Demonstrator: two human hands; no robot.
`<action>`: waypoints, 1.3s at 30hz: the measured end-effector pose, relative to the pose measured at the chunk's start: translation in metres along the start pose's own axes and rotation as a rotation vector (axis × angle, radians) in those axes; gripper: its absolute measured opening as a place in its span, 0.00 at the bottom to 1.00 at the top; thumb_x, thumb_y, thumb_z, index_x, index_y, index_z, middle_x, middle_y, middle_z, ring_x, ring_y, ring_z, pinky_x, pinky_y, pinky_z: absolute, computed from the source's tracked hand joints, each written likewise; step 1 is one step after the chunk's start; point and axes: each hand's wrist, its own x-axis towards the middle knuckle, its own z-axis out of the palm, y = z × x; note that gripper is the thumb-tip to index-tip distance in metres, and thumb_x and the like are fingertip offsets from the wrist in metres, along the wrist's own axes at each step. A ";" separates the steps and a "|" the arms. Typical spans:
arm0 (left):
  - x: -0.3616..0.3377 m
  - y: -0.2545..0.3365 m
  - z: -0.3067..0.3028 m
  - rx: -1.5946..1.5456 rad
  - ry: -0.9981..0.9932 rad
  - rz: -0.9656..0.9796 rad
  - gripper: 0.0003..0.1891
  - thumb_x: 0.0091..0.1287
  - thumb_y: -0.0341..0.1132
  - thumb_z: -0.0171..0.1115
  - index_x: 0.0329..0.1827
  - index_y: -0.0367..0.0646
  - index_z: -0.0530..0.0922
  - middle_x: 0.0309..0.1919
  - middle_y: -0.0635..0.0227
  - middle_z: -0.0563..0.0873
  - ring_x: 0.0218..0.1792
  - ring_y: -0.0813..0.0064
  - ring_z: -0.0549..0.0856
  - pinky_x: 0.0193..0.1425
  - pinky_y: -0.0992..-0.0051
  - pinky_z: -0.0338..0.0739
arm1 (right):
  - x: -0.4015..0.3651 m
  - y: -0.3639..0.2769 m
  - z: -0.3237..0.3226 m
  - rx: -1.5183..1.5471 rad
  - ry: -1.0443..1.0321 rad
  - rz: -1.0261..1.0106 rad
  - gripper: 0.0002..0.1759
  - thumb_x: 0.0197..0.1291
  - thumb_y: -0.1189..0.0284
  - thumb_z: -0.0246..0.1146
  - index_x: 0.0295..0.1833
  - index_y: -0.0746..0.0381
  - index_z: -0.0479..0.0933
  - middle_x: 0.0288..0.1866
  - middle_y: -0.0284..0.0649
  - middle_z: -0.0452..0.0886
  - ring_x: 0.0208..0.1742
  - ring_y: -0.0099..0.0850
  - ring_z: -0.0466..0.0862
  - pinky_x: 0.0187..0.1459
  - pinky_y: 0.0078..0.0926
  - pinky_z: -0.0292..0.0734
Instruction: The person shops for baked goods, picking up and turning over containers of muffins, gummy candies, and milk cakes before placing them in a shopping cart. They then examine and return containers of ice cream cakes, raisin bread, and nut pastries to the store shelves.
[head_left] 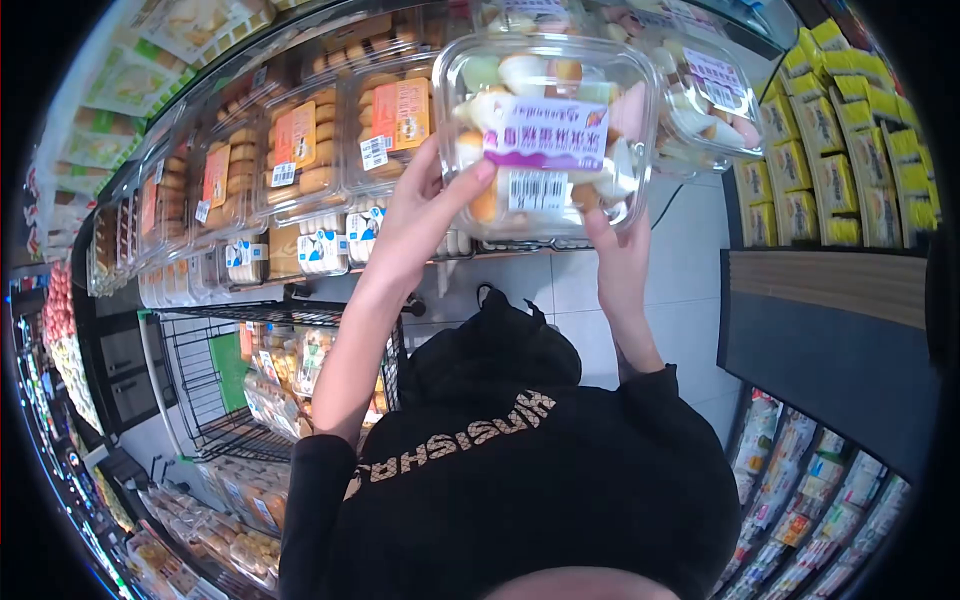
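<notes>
Between my two hands is a clear plastic box of small cakes [560,130], with a purple-and-white label and a barcode facing me. My left hand [440,200] grips its left side, the thumb lying across the front by the label. At the lower right corner, my right hand [622,245] holds the box with its thumb on the front; its other fingers are hidden behind. Similar boxes of pastel cakes [705,95] sit on the shelf just behind and to the right. Left of my left hand stand clear boxes of round biscuits [393,120] with orange labels.
A black wire shopping cart [215,390] with packaged goods stands at my left. Yellow packets [795,190] fill a rack on the right, above a dark counter [820,350]. More packaged goods [800,480] line shelves at lower right. Tiled floor [560,290] shows below the box.
</notes>
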 end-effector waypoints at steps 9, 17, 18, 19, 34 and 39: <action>0.045 -0.022 0.032 0.012 0.041 -0.045 0.35 0.60 0.50 0.59 0.64 0.35 0.60 0.47 0.60 0.73 0.52 0.73 0.72 0.56 0.76 0.64 | 0.040 0.012 -0.033 -0.164 0.034 0.050 0.28 0.56 0.68 0.63 0.58 0.68 0.62 0.51 0.41 0.71 0.49 0.23 0.73 0.50 0.22 0.70; 0.040 -0.011 0.045 -0.026 0.014 0.005 0.33 0.60 0.45 0.60 0.63 0.34 0.61 0.47 0.60 0.75 0.51 0.74 0.72 0.56 0.76 0.64 | 0.055 0.005 -0.027 -0.078 0.080 0.015 0.26 0.56 0.73 0.63 0.58 0.68 0.63 0.48 0.38 0.73 0.50 0.22 0.71 0.51 0.21 0.69; 0.040 -0.012 0.045 -0.024 -0.026 0.001 0.30 0.62 0.43 0.58 0.63 0.36 0.62 0.51 0.63 0.74 0.53 0.75 0.71 0.59 0.75 0.61 | 0.056 0.007 -0.027 -0.099 0.106 -0.013 0.27 0.56 0.74 0.62 0.59 0.68 0.62 0.49 0.37 0.73 0.50 0.22 0.71 0.51 0.21 0.69; 0.040 -0.012 0.045 -0.018 -0.065 0.000 0.27 0.63 0.41 0.57 0.62 0.38 0.63 0.54 0.65 0.73 0.55 0.77 0.70 0.62 0.75 0.58 | 0.057 0.008 -0.025 -0.116 0.131 -0.045 0.27 0.56 0.74 0.62 0.59 0.69 0.61 0.49 0.37 0.72 0.49 0.22 0.71 0.50 0.21 0.69; -0.037 -0.049 -0.001 -0.018 -0.025 0.358 0.28 0.59 0.27 0.58 0.63 0.39 0.60 0.57 0.63 0.68 0.59 0.72 0.69 0.61 0.70 0.66 | -0.013 0.035 0.010 -0.439 0.308 -0.253 0.21 0.61 0.76 0.54 0.58 0.67 0.59 0.59 0.45 0.63 0.54 0.31 0.68 0.55 0.28 0.66; -0.130 -0.139 -0.063 -0.165 0.338 0.202 0.09 0.63 0.25 0.49 0.44 0.37 0.73 0.30 0.71 0.79 0.35 0.82 0.78 0.43 0.81 0.72 | -0.057 0.070 0.033 -0.348 -0.245 0.013 0.15 0.61 0.78 0.54 0.53 0.65 0.64 0.45 0.38 0.70 0.46 0.25 0.71 0.48 0.22 0.68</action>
